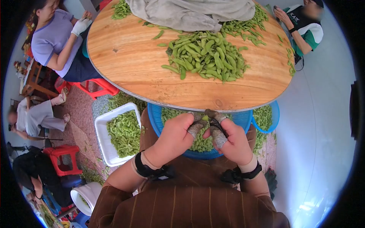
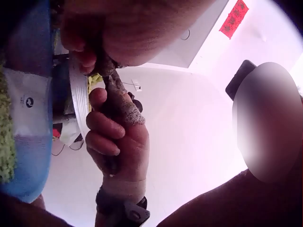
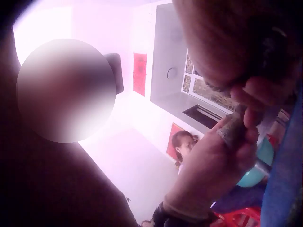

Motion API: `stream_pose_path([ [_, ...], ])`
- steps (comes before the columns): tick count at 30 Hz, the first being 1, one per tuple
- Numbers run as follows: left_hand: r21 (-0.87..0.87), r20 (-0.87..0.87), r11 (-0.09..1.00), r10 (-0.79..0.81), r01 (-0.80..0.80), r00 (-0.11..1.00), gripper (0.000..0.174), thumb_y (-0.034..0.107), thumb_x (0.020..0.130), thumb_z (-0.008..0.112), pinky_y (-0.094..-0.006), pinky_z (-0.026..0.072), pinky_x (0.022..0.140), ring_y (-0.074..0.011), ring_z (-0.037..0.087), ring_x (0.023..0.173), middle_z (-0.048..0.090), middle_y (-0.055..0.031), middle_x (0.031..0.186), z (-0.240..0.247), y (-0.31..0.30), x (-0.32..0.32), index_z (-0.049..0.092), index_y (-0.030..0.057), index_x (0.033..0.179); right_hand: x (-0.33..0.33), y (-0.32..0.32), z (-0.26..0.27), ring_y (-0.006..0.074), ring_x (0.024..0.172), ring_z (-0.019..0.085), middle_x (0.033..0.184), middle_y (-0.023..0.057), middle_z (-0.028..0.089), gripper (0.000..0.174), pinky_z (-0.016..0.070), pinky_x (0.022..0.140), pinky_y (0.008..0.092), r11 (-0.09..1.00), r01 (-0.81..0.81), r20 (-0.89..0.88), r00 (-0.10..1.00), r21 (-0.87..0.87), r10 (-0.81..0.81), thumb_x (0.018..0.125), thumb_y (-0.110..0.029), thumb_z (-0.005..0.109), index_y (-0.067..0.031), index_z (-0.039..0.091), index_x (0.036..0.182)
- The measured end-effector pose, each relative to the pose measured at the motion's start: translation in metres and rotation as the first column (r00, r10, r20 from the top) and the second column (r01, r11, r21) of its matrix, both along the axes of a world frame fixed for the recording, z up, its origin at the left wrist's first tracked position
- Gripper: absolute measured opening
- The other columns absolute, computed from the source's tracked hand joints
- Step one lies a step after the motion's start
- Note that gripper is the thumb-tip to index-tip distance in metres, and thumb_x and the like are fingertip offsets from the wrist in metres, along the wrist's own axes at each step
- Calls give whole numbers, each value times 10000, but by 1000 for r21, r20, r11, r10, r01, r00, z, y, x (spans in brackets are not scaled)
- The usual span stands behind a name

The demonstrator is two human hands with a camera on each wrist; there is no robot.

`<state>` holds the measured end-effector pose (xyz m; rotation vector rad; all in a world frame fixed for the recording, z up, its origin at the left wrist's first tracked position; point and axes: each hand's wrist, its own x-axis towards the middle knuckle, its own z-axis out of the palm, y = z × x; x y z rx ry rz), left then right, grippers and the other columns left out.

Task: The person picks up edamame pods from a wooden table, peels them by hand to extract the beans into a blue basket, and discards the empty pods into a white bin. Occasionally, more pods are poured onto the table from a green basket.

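Note:
In the head view my left hand [image 1: 173, 133] and right hand [image 1: 237, 142] meet at the near table edge, above a blue basin [image 1: 153, 114]. Between the wrapped thumb tips shows a small part of a green edamame pod [image 1: 205, 118], pinched by both hands. Grey, stained wrappings [image 1: 218, 136] cover the thumbs. The left wrist view has the right hand [image 2: 124, 137] with its fingers curled in, and the right wrist view shows the left hand [image 3: 213, 161] from the side. Green beans [image 1: 201, 142] lie in the basin below, partly hidden by the hands.
A round wooden table [image 1: 129, 68] bears a heap of edamame pods [image 1: 209, 55] and a grey cloth [image 1: 182, 13]. Beside the basin stand a white tub [image 1: 99, 125] of green pods and a blue basket [image 1: 276, 117]. Other people sit around, one on a red stool [image 1: 97, 89].

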<state>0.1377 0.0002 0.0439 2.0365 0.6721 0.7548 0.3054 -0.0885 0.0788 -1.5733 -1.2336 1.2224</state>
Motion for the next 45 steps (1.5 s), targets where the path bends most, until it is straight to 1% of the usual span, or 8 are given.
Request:
stream_pose_path([
  [9, 200, -56, 980, 13, -2, 998, 92, -2, 820, 517, -372, 439, 576, -301, 545, 623, 559, -153, 736, -7, 2, 1, 572, 7, 893, 17, 0, -15, 113, 631, 560, 754, 19, 621, 340, 471, 574, 266, 989, -65, -189, 981, -129, 40, 802, 14, 540, -27, 576, 1137],
  [11, -933, 209, 311, 58, 181, 976, 65, 44, 895, 482, -288, 370, 474, -186, 463, 505, 538, -68, 695, 0, 2, 2, 523, 44, 845, 9, -1, -14, 127, 610, 550, 729, 29, 603, 320, 466, 564, 286, 992, -5, -337, 941, -125, -38, 801, -3, 559, -29, 587, 1119],
  [13, -939, 340, 94, 116, 331, 933, 89, 70, 925, 459, -245, 327, 462, -124, 407, 495, 525, -39, 691, -7, 2, 1, 524, 53, 866, 7, -4, -26, 141, 589, 540, 704, 40, 584, 300, 461, 555, 305, 990, 53, -473, 874, -128, -108, 801, -19, 578, -30, 598, 1101],
  [17, -887, 393, -142, 266, 439, 880, 97, 117, 950, 454, -215, 277, 438, -65, 346, 473, 507, -17, 668, -32, -2, 5, 523, 55, 922, 17, -9, -63, 155, 586, 549, 706, 84, 573, 299, 462, 566, 320, 894, -134, 376, 926, 428, -41, 800, -73, 627, -29, 596, 1094],
  [34, -975, 103, 218, 279, 42, 955, 148, 156, 930, 512, -214, 307, 453, -78, 417, 510, 538, -16, 683, -62, -18, -81, 567, 25, 972, 20, 6, -37, 353, 670, 578, 702, 151, 571, 139, 471, 576, 399, 922, -128, 530, 843, 365, -93, 752, -137, 679, -50, 630, 849],
  [39, -336, -329, 781, 427, -527, 842, 185, 115, 843, 639, -270, 433, 548, -132, 543, 625, 598, -58, 739, -76, -12, -135, 597, -5, 978, 45, 68, -19, 363, 722, 583, 801, 165, 583, 215, 474, 594, 431, 797, -31, 634, 624, 603, -456, 741, -84, 633, -26, 599, 945],
  [42, 136, -483, 714, 653, -687, 583, 212, 82, 821, 657, -270, 467, 619, -132, 583, 710, 631, -69, 797, -60, -15, -144, 599, -25, 995, 48, 87, -21, 383, 742, 580, 862, 185, 581, 272, 473, 622, 448, 825, -22, 728, 483, 565, -486, 725, -44, 603, -12, 570, 993],
  [45, -129, -358, 735, 592, -666, 722, 224, 89, 808, 661, -271, 477, 656, -151, 605, 745, 647, -101, 839, -68, -13, -153, 602, -18, 997, 43, 87, -21, 399, 738, 573, 860, 198, 579, 264, 474, 644, 440, 844, 6, 729, 502, 536, -466, 715, -26, 589, -5, 558, 976],
])
